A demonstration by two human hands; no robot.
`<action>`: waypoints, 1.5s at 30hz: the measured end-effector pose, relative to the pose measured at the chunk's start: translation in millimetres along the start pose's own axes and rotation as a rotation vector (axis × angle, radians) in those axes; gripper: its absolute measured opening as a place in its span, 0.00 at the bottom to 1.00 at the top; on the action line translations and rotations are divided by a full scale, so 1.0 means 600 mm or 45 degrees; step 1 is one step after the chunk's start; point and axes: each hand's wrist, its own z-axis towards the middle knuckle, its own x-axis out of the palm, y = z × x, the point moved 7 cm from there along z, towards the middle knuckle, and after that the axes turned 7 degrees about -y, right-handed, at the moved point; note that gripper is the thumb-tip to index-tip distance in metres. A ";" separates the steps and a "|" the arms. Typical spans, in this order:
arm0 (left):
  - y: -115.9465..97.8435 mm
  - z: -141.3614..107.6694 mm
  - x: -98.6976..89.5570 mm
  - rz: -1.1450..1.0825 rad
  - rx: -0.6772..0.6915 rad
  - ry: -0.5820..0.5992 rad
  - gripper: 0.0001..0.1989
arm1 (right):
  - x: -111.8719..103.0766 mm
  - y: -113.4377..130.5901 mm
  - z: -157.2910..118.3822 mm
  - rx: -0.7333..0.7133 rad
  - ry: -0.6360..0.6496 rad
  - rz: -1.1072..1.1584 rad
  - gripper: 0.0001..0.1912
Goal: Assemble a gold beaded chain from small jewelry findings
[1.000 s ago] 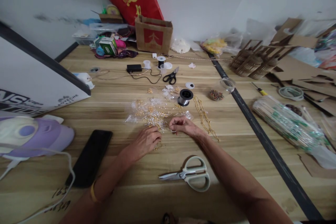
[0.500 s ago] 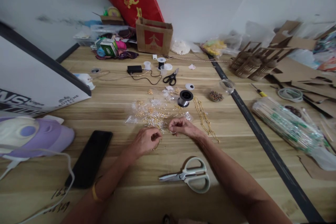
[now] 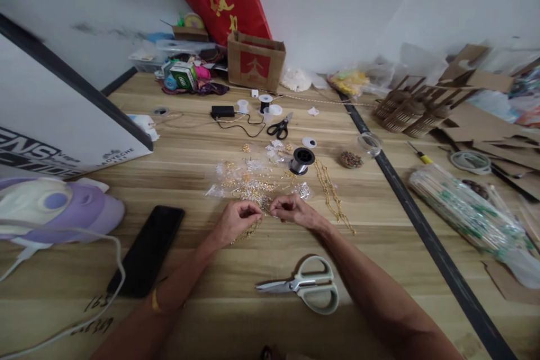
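My left hand (image 3: 237, 221) is pinched closed, with a thin gold beaded chain (image 3: 250, 232) hanging from its fingertips. Close by on the right, my right hand (image 3: 293, 210) is also pinched, on a thin piece too small to name. The fingertips of both hands nearly meet. Just beyond them lies a pile of small silver and gold beads (image 3: 255, 190) among clear plastic bags. A spool of wire (image 3: 302, 161) stands behind my right hand, and a long gold chain (image 3: 329, 191) lies to its right. White-handled scissors (image 3: 314, 284) lie nearer to me.
A black phone (image 3: 147, 250) and a purple-and-white device (image 3: 63, 208) with a cable are at the left. Black scissors (image 3: 279, 126) and a bowl of beads (image 3: 351, 159) lie farther back. Bagged sticks (image 3: 468, 214) are at the right.
My hands have come closer together, fingertips nearly meeting. More of the gold chain shows under my left hand. The view has shifted slightly.
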 end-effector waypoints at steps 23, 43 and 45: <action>0.013 0.002 -0.016 -0.129 -0.089 -0.074 0.08 | 0.015 0.008 -0.001 -0.155 0.052 -0.188 0.15; 0.011 0.002 -0.018 -0.220 -0.115 -0.066 0.07 | 0.016 0.011 -0.001 -0.221 0.087 -0.263 0.13; 0.011 0.002 -0.018 -0.226 -0.122 -0.062 0.07 | 0.016 0.011 -0.001 -0.228 0.090 -0.260 0.13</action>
